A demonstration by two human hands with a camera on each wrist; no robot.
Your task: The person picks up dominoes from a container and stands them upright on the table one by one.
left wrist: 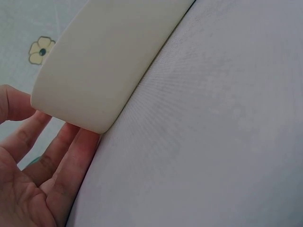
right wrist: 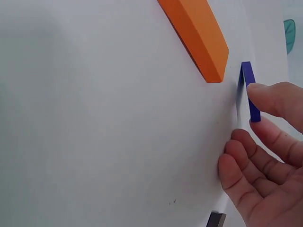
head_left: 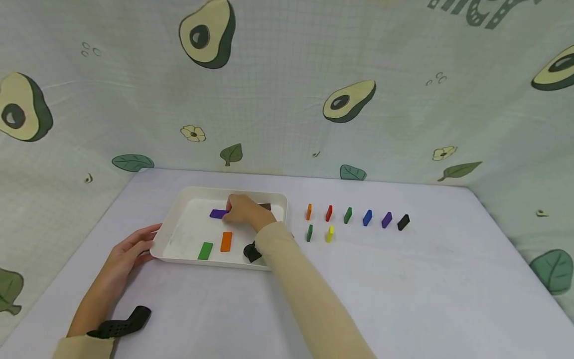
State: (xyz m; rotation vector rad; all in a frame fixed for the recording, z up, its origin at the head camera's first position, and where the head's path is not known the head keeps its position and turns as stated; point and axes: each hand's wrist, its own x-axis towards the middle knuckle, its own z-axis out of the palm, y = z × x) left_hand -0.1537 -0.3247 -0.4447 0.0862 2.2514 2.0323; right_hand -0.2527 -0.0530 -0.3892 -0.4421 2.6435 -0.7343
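Between thumb and index finger, my right hand pinches a flat purple domino block over the back part of a white tray. In the right wrist view the purple domino block is tilted, its edge toward the camera, and the other fingers rest near the tray floor. An orange block and a green block lie flat in the tray. My left hand touches the tray's left side with extended fingers; its fingertips meet the tray corner in the left wrist view.
Right of the tray, several coloured blocks stand upright in a row from an orange one to a black one. Nearer stand a green and a yellow block. A dark brown block lies behind my right hand.
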